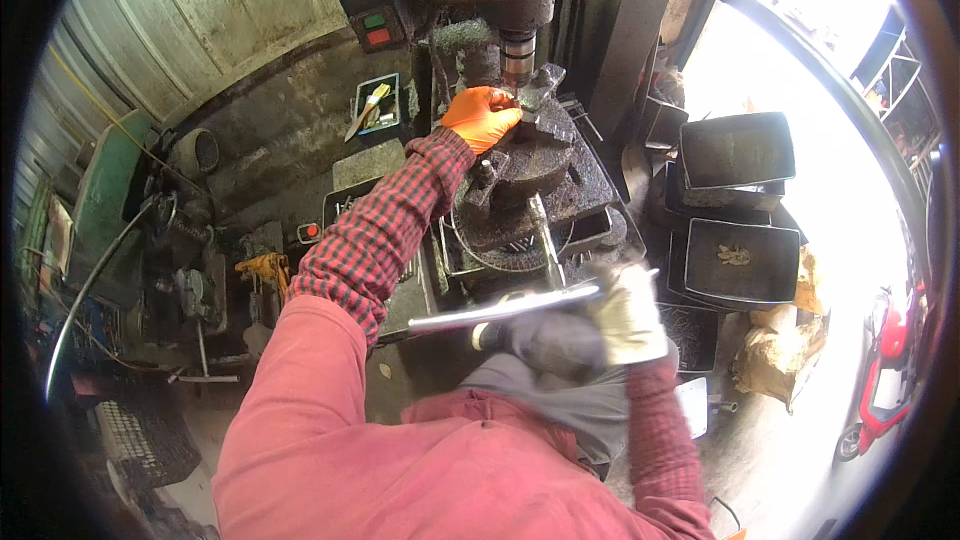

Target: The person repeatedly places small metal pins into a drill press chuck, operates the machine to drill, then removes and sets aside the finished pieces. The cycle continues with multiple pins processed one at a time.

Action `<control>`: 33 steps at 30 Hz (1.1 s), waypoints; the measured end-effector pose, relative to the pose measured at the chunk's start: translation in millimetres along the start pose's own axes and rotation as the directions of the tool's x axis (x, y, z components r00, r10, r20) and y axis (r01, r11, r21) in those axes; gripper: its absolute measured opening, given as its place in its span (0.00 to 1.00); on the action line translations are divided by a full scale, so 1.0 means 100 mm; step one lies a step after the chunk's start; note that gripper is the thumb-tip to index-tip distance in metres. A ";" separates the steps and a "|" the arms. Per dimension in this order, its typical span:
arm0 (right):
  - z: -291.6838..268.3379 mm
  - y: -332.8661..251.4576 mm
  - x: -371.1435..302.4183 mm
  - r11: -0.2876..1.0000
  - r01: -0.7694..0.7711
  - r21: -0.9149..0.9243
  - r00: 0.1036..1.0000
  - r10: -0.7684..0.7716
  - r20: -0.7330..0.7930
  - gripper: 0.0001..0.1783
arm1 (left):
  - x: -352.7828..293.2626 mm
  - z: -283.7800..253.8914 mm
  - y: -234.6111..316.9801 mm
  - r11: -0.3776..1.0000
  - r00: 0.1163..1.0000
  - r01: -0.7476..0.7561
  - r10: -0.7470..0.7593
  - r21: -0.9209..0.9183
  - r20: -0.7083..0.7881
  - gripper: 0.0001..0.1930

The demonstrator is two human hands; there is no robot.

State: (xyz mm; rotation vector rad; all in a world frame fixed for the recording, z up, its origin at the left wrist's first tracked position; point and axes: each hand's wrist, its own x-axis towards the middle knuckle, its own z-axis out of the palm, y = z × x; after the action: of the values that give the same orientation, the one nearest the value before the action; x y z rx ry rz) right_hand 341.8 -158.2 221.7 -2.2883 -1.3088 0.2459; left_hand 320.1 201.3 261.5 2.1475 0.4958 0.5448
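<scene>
- Under the drill press spindle, your left hand in an orange glove rests on the dark round chuck that sits on the machine table; fingers curl down over its top edge, closed on the metal there, whether they grip a separate piece is hard to tell.
- Left sleeve, red and black check, runs up from your pink apron to the chuck.
- Low and to the right, your right hand in a pale work glove is wrapped shut around the end of a long shiny metal handle; the hand is motion-blurred.
- That handle lies nearly level, stretching left from your right hand across the front of the table, below the chuck.
- A second thin steel bar slants down from the chuck toward the handle.
- Behind your left hand, a jagged dark metal block sits just beside the spindle.
- Far left of the spindle, a switch box with one green and one red button is on the column side.
- Below it, a small tray holds a brush with a yellow handle.
- Right of the machine, dark rectangular metal bins are stacked; the lower open one has a small light scrap inside.
- Left side, a green machine stands against the corrugated wall.
</scene>
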 end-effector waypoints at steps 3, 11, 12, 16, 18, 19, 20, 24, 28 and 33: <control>0.73 -0.53 -0.10 0.728 -0.401 0.557 0.915 0.287 0.284 0.33 | 0.00 0.00 0.00 1.000 1.000 -0.002 0.002 -0.014 -0.005 0.15; -0.83 -0.66 -0.09 0.811 0.509 0.290 0.852 -0.424 -0.309 0.48 | 0.05 0.02 -0.07 1.000 1.000 -0.004 0.004 0.008 -0.022 0.16; -0.95 -0.48 -0.02 0.874 0.486 0.016 0.838 -0.461 -0.293 0.49 | 0.06 0.02 -0.08 1.000 1.000 0.000 0.000 -0.012 -0.016 0.15; -0.67 0.15 0.10 0.901 0.200 -0.384 0.980 -0.192 0.060 0.42 | 0.05 0.02 -0.08 0.999 1.000 -0.002 0.002 -0.047 -0.013 0.15; -0.07 0.23 0.06 0.998 -0.038 0.052 0.993 0.032 0.114 0.30 | 0.05 0.01 -0.06 0.999 1.000 0.028 -0.028 -0.021 0.011 0.15; 0.25 0.22 0.03 0.943 -0.203 0.262 0.963 0.144 0.227 0.29 | 0.05 0.00 -0.06 0.999 1.000 0.027 -0.026 -0.029 0.009 0.15; 0.65 0.08 -0.06 0.834 -0.293 0.468 0.925 0.124 0.358 0.29 | 0.05 0.01 -0.05 0.999 1.000 0.026 -0.025 -0.040 0.007 0.15; 1.23 -0.30 -0.17 0.666 -0.368 0.648 0.852 -0.037 0.522 0.34 | 0.02 -0.04 0.02 1.000 1.000 0.012 -0.012 0.011 0.016 0.19; 0.14 -0.32 -0.21 0.925 -0.078 0.372 0.818 -0.155 0.554 0.38 | -0.31 -0.19 0.01 0.983 0.992 -0.065 0.045 -0.173 -0.115 0.27; -1.29 -0.41 -0.26 0.644 0.361 0.675 0.932 -0.254 -0.257 0.22 | -1.54 -0.33 -0.18 0.937 0.888 -0.138 -0.026 -0.319 -0.460 0.16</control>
State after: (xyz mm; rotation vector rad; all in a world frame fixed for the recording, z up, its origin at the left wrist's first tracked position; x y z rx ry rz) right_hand 346.8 -204.9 351.6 -1.3665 -1.2180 0.3872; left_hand 171.5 152.1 233.0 1.6946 0.5447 1.1044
